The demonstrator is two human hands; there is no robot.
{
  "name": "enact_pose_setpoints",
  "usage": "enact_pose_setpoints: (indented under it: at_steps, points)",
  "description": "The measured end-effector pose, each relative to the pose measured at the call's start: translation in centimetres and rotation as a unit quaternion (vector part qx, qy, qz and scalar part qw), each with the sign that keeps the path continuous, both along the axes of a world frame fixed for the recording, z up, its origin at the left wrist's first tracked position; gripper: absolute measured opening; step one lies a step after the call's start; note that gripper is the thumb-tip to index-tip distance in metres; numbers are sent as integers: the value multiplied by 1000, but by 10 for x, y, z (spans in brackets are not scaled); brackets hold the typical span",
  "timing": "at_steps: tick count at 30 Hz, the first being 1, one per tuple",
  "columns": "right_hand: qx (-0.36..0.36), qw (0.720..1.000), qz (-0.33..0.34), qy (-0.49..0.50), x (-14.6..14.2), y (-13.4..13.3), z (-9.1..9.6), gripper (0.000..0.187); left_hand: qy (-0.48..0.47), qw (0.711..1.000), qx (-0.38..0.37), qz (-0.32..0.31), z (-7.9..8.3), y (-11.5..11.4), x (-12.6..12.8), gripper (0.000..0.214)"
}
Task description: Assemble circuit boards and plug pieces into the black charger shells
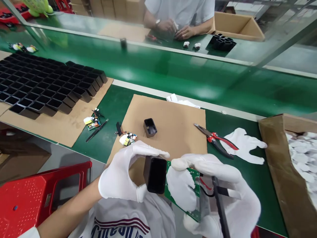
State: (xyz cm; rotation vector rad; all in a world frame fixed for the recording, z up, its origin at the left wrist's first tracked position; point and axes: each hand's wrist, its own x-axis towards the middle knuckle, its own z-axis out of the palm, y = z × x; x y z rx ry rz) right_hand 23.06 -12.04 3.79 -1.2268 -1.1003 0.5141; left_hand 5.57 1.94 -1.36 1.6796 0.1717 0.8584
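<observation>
My left hand, in a white glove, is closed around a black plastic case, whose open end faces right. In my right hand, also gloved, is a green circuit board with a flat white pad on its face. The board's left edge is right beside the case's opening; whether they touch, I cannot tell. Red and black wires come off the board's right side. A long black piece also lies across the right palm; its kind is unclear.
On the cardboard sheet are another black case, a small circuit board and red-handled pliers. Tweezers lie left. Rows of black cases fill the far left. A carton of white pads stands right. A co-worker sits opposite.
</observation>
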Motion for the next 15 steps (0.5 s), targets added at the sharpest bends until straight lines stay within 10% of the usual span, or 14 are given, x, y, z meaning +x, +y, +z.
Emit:
enact_pose_setpoints:
  at_steps: [8, 15]
  points:
    - [9, 1000, -14, -2, -10, 16, 17, 42, -24, 999, -32, -4, -2, 0, 1, 78]
    - [-22, 997, 39, -66, -6, 17, 12, 66, -16, 1000, -6, -19, -7, 5, -4, 81]
